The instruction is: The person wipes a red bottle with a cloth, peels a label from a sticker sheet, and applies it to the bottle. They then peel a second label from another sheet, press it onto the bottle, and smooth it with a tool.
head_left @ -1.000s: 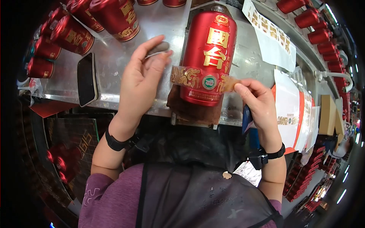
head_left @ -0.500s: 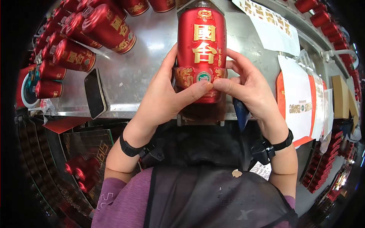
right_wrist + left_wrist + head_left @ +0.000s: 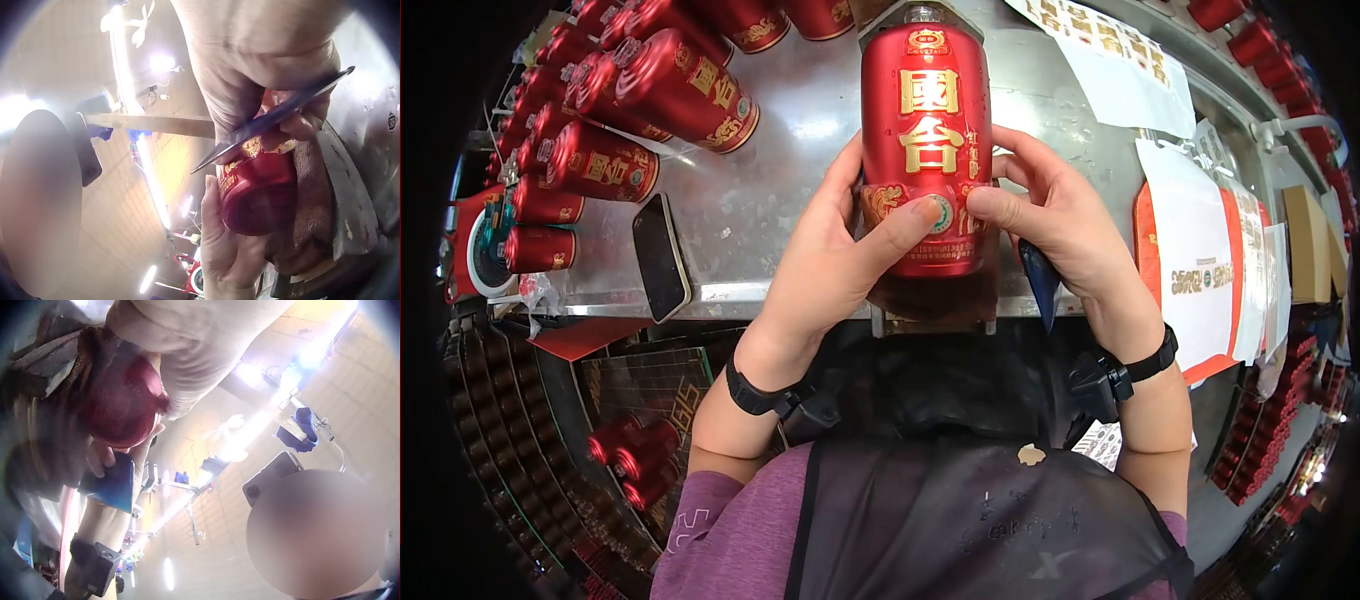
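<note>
A red bottle [image 3: 926, 100] with raised gold characters lies on a brown cloth-covered rest [image 3: 935, 308] at the bench edge. Round its lower part runs a clear label strip [image 3: 884, 200] with gold dragons and a green round emblem. My left hand [image 3: 820, 245] holds the bottle's left side, its thumb pressing the label beside the emblem. From the right, my right hand [image 3: 1065, 230] curls round the bottle, thumb on the label just right of the emblem. A thin, flat blue scraper [image 3: 275, 119] sticks out from the same hand's lower fingers. Fingers behind the bottle are partly hidden.
Several red bottles [image 3: 690, 90] stand at the back left. A phone [image 3: 662, 258] lies on the metal bench [image 3: 780, 150]. White label sheets [image 3: 1120, 85] lie at the right, with more on an orange-red stack [image 3: 1200, 270] by the right edge.
The left hand has come onto the bottle and the strip's loose right end has been laid against it. Since then the left thumb has slid slightly left and up; both thumbs have parted.
</note>
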`<state>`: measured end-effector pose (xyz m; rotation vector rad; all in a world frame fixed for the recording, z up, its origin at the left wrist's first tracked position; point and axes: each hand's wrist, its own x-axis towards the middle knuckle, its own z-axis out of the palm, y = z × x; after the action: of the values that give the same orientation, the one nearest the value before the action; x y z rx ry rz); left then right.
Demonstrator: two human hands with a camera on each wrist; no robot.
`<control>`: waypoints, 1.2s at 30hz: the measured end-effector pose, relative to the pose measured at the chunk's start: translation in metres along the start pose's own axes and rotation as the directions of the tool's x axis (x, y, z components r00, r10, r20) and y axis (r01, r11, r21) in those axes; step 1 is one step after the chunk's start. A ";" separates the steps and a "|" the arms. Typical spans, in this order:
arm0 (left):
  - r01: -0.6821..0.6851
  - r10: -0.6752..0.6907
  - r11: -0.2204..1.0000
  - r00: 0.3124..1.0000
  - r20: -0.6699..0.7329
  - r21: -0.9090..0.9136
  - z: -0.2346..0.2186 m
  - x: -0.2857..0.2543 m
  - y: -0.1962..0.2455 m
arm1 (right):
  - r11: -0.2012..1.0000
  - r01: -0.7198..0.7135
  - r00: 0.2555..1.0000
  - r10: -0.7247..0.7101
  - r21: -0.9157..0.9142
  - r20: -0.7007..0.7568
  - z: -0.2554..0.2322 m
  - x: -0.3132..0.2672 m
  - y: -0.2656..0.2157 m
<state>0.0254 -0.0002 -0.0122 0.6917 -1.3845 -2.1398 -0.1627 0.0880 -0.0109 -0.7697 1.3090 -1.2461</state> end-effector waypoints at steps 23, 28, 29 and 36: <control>-0.038 0.038 0.999 0.999 0.021 -0.002 -0.024 -0.012 -0.017 | 0.993 -0.032 0.999 0.032 0.118 0.004 0.000 -0.013 0.005; -0.300 0.348 0.658 0.935 0.074 0.690 -0.024 -0.017 -0.012 | 0.994 -0.039 0.999 0.038 0.100 0.012 0.003 -0.010 0.001; -0.310 0.375 0.525 0.920 0.111 0.793 -0.012 -0.019 -0.006 | 0.995 -0.007 1.000 0.006 0.104 0.014 0.005 -0.011 0.001; -0.301 0.358 0.504 0.926 0.122 0.809 -0.018 -0.014 -0.012 | 0.994 -0.013 1.000 0.010 0.106 0.028 0.000 -0.018 -0.002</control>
<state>0.0461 0.0009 -0.0279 0.7071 -2.2774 -1.0597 -0.1599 0.1045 -0.0044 -0.7007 1.2138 -1.2814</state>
